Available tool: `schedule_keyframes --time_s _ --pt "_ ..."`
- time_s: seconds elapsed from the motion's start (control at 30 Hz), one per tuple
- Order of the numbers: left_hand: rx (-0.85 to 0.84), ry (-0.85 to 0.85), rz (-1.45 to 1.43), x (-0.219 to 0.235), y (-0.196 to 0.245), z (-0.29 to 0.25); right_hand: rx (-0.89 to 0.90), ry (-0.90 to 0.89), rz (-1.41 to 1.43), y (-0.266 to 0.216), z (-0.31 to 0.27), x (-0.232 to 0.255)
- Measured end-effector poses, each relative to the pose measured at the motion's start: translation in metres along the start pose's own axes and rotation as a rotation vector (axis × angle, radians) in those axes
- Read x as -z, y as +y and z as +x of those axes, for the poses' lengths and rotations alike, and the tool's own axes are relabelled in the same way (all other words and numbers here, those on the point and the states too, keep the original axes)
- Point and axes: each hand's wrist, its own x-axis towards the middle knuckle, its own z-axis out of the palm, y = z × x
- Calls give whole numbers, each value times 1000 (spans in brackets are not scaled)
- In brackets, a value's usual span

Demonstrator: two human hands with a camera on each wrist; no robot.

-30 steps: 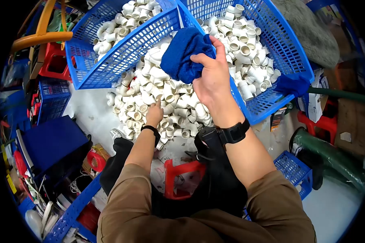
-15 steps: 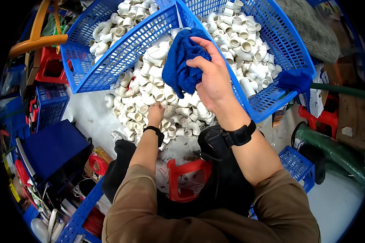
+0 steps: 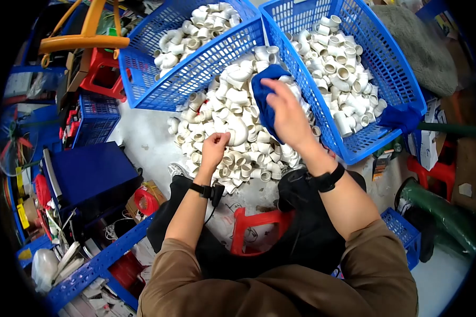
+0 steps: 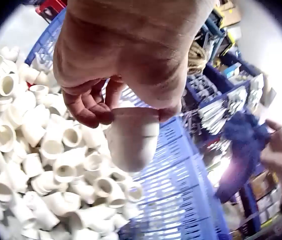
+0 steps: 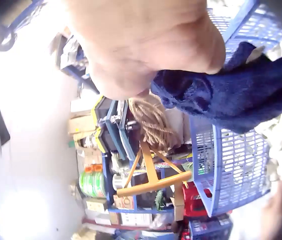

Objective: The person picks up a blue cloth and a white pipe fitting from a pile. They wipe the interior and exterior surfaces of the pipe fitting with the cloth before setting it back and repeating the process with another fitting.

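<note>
My left hand (image 3: 214, 150) pinches a curved white plastic pipe fitting (image 3: 239, 131) by its end, over the front of a heap of similar fittings (image 3: 232, 98). In the left wrist view the thumb and fingertips grip the rim of this fitting (image 4: 133, 142), and its rounded bend points away from the palm. To the right, my right hand (image 3: 291, 119) holds a bunched dark blue cloth (image 3: 264, 98) above the heap. The right wrist view shows the cloth (image 5: 231, 97) hanging beyond the palm; the fingers are mostly hidden there.
Two blue slatted crates, left (image 3: 195, 79) and right (image 3: 322, 111), hold more white fittings behind and beside the heap. Another blue cloth (image 3: 402, 117) hangs on the right crate's corner. A red stool (image 3: 239, 232) stands between the knees; a dark blue box (image 3: 98, 171) sits at left.
The left hand has come up from the heap with a curved fitting in its fingers. My right hand has turned and lowered slightly with the cloth. The head view has shifted left.
</note>
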Motion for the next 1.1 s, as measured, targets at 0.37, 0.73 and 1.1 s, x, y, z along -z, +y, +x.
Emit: schedule_keyframes --time_s 0.37,0.73,1.1 --pt "-648 93 55 16 165 -105 534 -272 -390 -80 -40 -11" --pt "-896 -53 548 31 178 -138 -333 -266 668 -65 -41 -19" --pt "-596 171 212 7 190 -141 -205 -118 704 -80 -74 -44"
